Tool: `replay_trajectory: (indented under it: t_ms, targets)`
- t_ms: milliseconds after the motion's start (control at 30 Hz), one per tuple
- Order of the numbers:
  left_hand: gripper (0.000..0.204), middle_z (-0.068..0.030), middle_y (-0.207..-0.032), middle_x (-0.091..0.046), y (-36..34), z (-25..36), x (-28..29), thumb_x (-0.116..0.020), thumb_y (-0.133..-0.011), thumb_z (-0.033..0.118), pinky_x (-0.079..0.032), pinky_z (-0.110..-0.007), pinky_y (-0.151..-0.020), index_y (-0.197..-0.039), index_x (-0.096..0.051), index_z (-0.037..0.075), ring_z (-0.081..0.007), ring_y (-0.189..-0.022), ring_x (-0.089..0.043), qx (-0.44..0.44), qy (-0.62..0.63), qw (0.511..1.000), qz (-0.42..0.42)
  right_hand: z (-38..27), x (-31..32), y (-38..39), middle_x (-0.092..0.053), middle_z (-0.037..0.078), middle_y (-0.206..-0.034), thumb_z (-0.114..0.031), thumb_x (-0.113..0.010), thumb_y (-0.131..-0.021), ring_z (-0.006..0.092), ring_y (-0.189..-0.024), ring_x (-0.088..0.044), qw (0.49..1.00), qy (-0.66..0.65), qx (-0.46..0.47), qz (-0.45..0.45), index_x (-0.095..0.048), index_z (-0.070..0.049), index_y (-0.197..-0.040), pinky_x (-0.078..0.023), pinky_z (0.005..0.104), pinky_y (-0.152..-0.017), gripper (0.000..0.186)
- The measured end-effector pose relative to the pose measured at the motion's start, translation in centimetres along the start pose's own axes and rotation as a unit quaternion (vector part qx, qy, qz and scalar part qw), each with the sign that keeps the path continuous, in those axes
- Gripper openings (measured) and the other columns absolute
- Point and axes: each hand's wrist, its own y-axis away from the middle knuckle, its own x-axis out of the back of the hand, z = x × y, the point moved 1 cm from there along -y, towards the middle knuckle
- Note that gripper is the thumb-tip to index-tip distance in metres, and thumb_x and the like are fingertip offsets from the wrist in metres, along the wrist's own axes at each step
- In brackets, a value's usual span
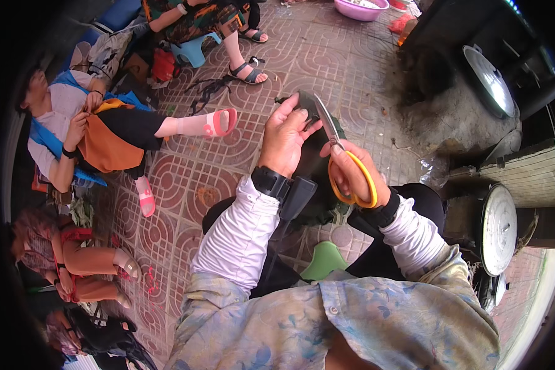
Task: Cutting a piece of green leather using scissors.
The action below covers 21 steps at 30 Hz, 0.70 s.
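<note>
My left hand [282, 143] is closed, pinching the upper part of a piece of dark green cloth [308, 106] between thumb and fingers. The rest of the cloth hangs down between my hands, over my lap, where its outline merges with the shadow. My right hand [351, 168] grips a pair of scissors [330, 128] with yellow handles, fingers through the loops. The metal blades point up and away, right beside the cloth near my left fingertips. Whether the blades touch the cloth, I cannot tell.
A light green stool [325, 259] shows between my legs. On the right stand a soot-darkened stove [435, 117] and round metal lids [499, 229]. Several people sit along the left; one works on orange cloth [108, 143]. A purple basin [362, 11] lies far ahead.
</note>
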Motion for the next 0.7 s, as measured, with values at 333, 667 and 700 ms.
replay_trajectory:
  t_ms: [333,667,700]
  targets:
    - [0.027,-0.009,-0.105,-0.06,-1.1,0.8,1.2,-0.051,-0.087,-0.002,-0.049,-0.04,-0.092,-0.114,-0.049,0.0,-0.0179,-0.095,-0.06,0.014,0.069,0.997,0.007,-0.5,0.7,-0.7,-0.049,0.002,-0.066,-0.033,-0.039,-0.099,0.0082,-0.051,-0.046,0.998,-0.057,0.033,-0.006,-0.049,-0.004,-0.11,-0.038,0.0215,-0.047,0.033]
    - [0.032,-0.0098,-0.11,-0.062,0.3,0.5,0.2,-0.049,-0.085,-0.005,-0.047,-0.037,-0.092,-0.117,-0.051,-0.001,-0.017,-0.099,-0.06,-0.015,0.026,1.0,-0.005,0.3,0.1,1.1,-0.047,0.001,-0.067,-0.032,-0.04,-0.099,0.0081,-0.05,-0.045,0.997,-0.04,0.008,-0.068,-0.049,-0.004,-0.111,-0.037,0.0205,-0.047,0.032]
    - [0.033,-0.0099,-0.11,-0.062,0.4,0.4,0.2,-0.049,-0.085,-0.005,-0.047,-0.035,-0.091,-0.118,-0.05,-0.001,-0.0168,-0.099,-0.06,-0.023,0.016,1.0,-0.006,0.3,0.0,1.2,-0.047,0.001,-0.067,-0.032,-0.04,-0.099,0.0081,-0.05,-0.045,0.997,-0.04,0.008,-0.068,-0.049,-0.004,-0.111,-0.037,0.0205,-0.047,0.032]
